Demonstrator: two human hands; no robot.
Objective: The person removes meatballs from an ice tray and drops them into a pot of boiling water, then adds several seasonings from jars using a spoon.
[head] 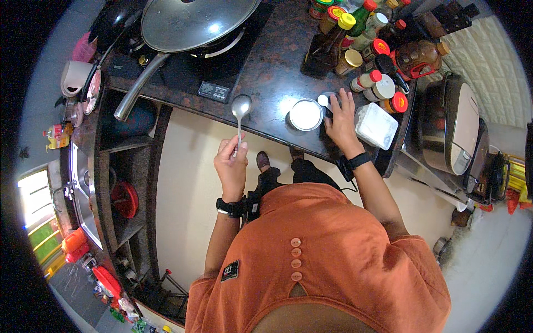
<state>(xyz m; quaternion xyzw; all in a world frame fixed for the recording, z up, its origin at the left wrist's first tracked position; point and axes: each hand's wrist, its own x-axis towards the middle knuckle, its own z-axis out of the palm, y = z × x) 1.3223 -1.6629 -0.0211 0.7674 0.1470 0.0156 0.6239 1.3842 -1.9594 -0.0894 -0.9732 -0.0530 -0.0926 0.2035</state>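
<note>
My left hand (pixel 231 164) grips the handle of a metal spoon (pixel 241 107), whose bowl points away from me over the counter's front edge. Right of it, a round container with white contents (pixel 305 115) stands on the dark stone counter (pixel 266 83). My right hand (pixel 344 120) rests just right of that container, fingers spread, at a small white measuring spoon (pixel 323 100); whether the fingertips touch its handle cannot be told. Beside this hand sits a square white-lidded tub (pixel 376 126).
A lidded wok (pixel 195 25) on the gas hob has its long handle (pixel 139 89) jutting over the counter edge at left. Bottles and jars (pixel 349 61) crowd the back right. A rice cooker (pixel 449 125) stands at far right, a sink (pixel 83 187) at far left.
</note>
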